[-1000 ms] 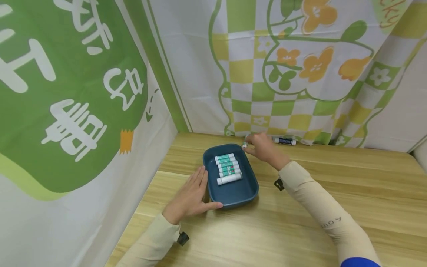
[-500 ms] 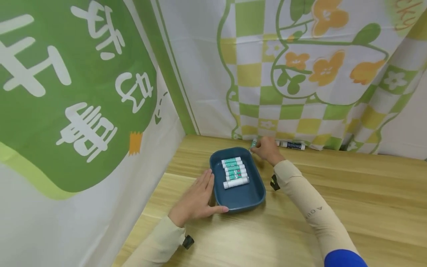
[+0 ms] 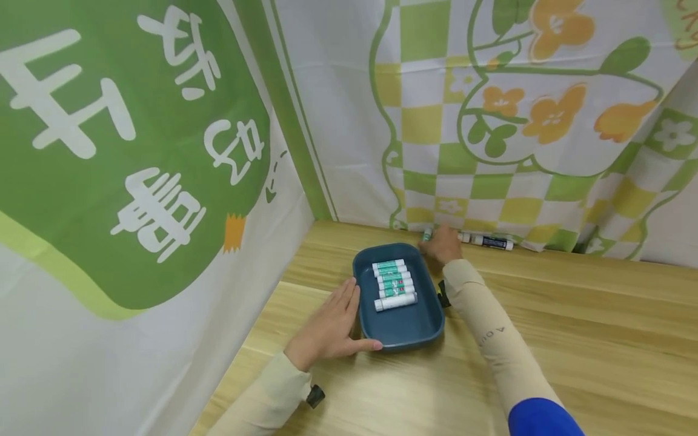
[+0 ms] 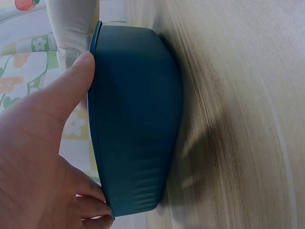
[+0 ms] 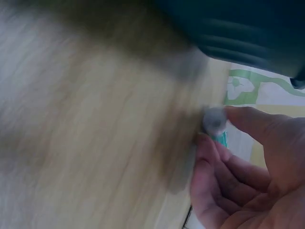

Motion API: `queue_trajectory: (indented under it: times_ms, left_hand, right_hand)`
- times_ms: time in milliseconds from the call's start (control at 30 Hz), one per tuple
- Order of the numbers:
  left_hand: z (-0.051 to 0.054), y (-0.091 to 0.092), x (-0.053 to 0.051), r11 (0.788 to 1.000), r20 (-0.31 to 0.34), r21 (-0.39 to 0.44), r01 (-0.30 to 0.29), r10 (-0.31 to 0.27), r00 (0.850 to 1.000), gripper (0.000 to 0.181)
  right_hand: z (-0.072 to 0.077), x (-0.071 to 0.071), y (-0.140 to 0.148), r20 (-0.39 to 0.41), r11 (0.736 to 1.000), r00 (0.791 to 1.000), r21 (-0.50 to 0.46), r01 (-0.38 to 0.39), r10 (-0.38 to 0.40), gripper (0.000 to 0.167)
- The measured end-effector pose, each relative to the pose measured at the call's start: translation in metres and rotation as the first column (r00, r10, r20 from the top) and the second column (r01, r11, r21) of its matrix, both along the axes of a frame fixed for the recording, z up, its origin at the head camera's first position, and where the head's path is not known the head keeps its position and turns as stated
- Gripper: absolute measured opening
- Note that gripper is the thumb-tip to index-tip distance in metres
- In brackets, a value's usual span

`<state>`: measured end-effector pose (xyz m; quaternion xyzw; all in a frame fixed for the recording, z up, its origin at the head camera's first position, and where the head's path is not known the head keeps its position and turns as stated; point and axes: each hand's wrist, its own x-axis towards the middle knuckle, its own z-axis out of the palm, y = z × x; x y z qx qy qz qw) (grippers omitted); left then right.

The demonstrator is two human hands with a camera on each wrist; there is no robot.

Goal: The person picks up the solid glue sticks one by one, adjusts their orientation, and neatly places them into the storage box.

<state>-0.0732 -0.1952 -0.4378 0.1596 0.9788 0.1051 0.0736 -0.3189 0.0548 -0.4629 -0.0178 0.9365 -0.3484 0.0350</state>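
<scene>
From my station I see the left hand (image 3: 331, 325) at the blue tray's (image 3: 402, 330) eight o'clock, fingers straight, thumb against its near rim. The right hand (image 3: 444, 245), reaching in from five o'clock, pinches a green-and-white tube (image 5: 215, 122) just past the one-o'clock corner.

I have tray (image 3: 403, 330) on table (image 3: 589, 333) | row of tubes (image 3: 395, 285) inside tray | left hand (image 3: 331, 327) at tray's left | right hand (image 3: 443, 244) by back-right corner | loose tube (image 3: 492, 243) farther right, before curtain (image 3: 422, 124)

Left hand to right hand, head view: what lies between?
The dark-blue tray, with a row of mostly green-and-white tubes inside; head view shows it.
</scene>
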Motion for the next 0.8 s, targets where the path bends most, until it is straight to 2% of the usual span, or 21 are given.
queue_trajectory:
  times_ms: [133,333,433,500,567,667,733,800]
  left_hand:
    - [-0.002,0.003,0.000,1.000,0.008,0.020,-0.001,0.001,1.000,0.128]
    - [-0.002,0.005,-0.002,1.000,0.013,0.009,-0.002,0.001,1.000,0.128]
    - [0.004,0.006,-0.003,1.000,0.017,0.019,-0.004,0.003,1.000,0.126]
    - [0.009,0.006,-0.003,1.000,0.002,0.027,-0.003,0.003,1.000,0.122]
    - [0.015,0.008,-0.006,0.999,-0.037,0.034,0.005,-0.004,0.999,0.115]
    - [0.026,0.011,-0.012,0.999,-0.138,0.020,0.028,-0.025,0.990,0.101]
    - [0.034,0.016,-0.019,0.999,-0.220,0.008,0.039,-0.036,0.975,0.091]
    - [0.042,0.021,-0.027,0.999,-0.301,-0.011,0.042,-0.044,0.952,0.083]
  right_hand:
    - [0.004,0.004,0.002,0.063,1.000,0.998,0.001,0.013,-0.013,0.031]
    - [0.012,0.008,0.007,0.100,1.000,0.995,-0.020,-0.021,0.023,0.037]
    - [0.021,0.009,0.011,0.144,0.995,0.988,-0.089,-0.043,0.056,0.030]
    - [0.030,0.011,0.014,0.174,0.984,0.980,-0.166,-0.069,0.098,0.025]
    - [0.042,0.014,0.017,0.194,0.962,0.970,-0.257,-0.091,0.144,0.027]
    - [0.061,0.023,0.022,0.217,0.928,0.953,-0.352,-0.124,0.210,0.040]
    - [0.072,0.031,0.025,0.234,0.915,0.943,-0.379,-0.134,0.235,0.045]
    - [0.080,0.041,0.027,0.252,0.904,0.933,-0.406,-0.138,0.255,0.048]
